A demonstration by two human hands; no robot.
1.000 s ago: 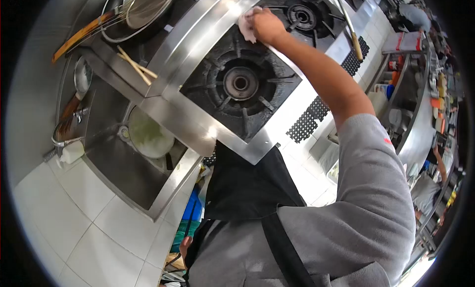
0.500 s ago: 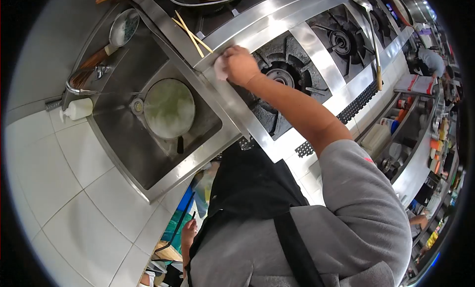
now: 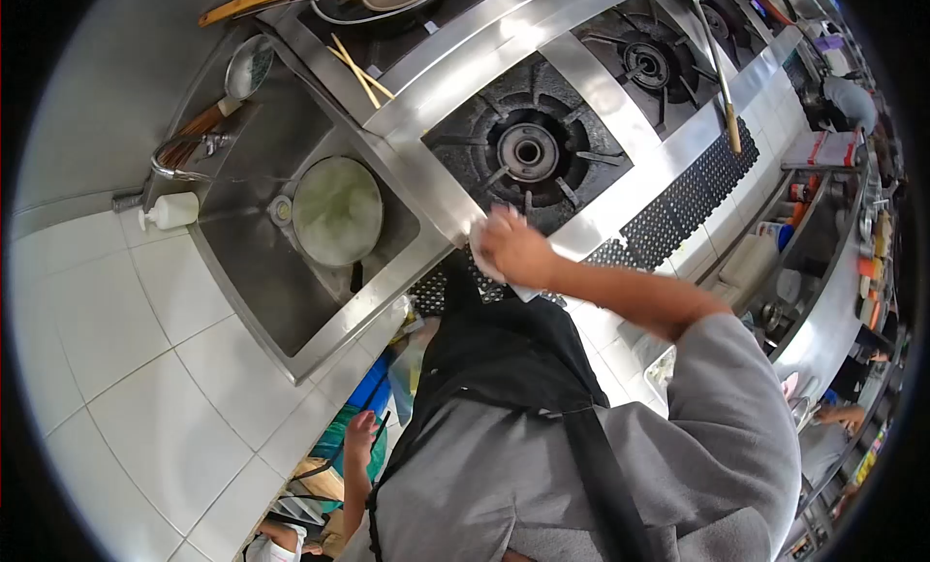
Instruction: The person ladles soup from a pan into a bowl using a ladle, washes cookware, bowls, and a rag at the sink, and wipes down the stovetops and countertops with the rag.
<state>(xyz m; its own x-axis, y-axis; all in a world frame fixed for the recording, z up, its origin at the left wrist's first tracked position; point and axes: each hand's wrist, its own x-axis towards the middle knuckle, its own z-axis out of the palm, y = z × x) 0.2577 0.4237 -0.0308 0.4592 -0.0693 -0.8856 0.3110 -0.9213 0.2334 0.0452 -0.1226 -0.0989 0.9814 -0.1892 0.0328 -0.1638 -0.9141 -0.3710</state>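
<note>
My right hand (image 3: pixel 513 245) is closed on a white cloth (image 3: pixel 481 252) at the front edge of the steel stove (image 3: pixel 450 205), just below the near burner (image 3: pixel 529 153). The hand is slightly blurred. My left hand (image 3: pixel 360 430) is low beside my black apron (image 3: pixel 513 354), its fingers curled; a thin dark strip shows near it, and I cannot make out what it holds. Left of the stove, a round pan (image 3: pixel 338 211) with cloudy greenish liquid sits in the steel sink (image 3: pixel 254 296).
Chopsticks (image 3: pixel 356 73) lie on the steel ledge above the sink. A ladle (image 3: pixel 715 58) with a wooden handle rests across the stove. A white pump bottle (image 3: pixel 174 211) stands on the tiled counter (image 3: pixel 126 368). At far right are shelves (image 3: pixel 775 281) and another person (image 3: pixel 851 107).
My right hand has moved with the cloth from the stove's left rim near the chopsticks down to its front edge, uncovering the near burner. My left hand has risen slightly.
</note>
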